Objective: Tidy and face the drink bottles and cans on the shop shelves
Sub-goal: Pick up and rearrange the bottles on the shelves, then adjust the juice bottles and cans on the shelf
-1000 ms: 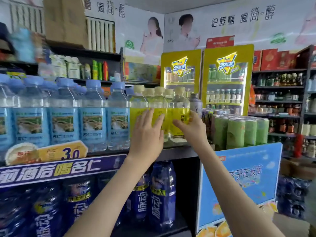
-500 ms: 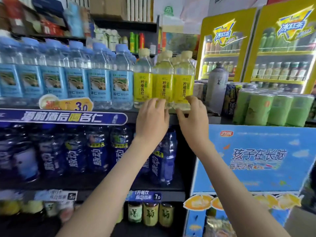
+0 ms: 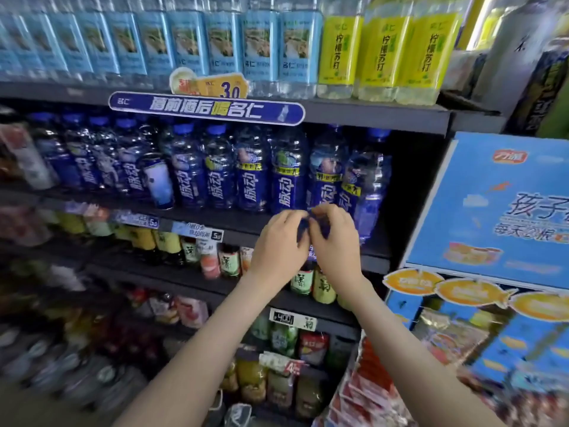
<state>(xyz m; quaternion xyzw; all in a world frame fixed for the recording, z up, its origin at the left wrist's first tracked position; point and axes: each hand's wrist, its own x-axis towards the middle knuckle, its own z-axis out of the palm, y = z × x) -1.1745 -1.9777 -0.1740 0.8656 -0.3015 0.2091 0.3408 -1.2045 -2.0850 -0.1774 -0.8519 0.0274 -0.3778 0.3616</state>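
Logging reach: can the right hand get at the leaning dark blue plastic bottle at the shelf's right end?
Probably yes: the right hand, gripping the neighbouring dark blue bottle, sits beside the leaning dark blue plastic bottle with nothing between.

The clear plastic water bottles point(image 3: 191, 41) have light blue labels with a brown and green picture, the pale yellow drink bottles point(image 3: 381, 53) have yellow labels with green writing, the dark blue plastic bottles point(image 3: 284, 180) have white writing, and the big cardboard box point(image 3: 498, 195) is sky blue with orange shapes.
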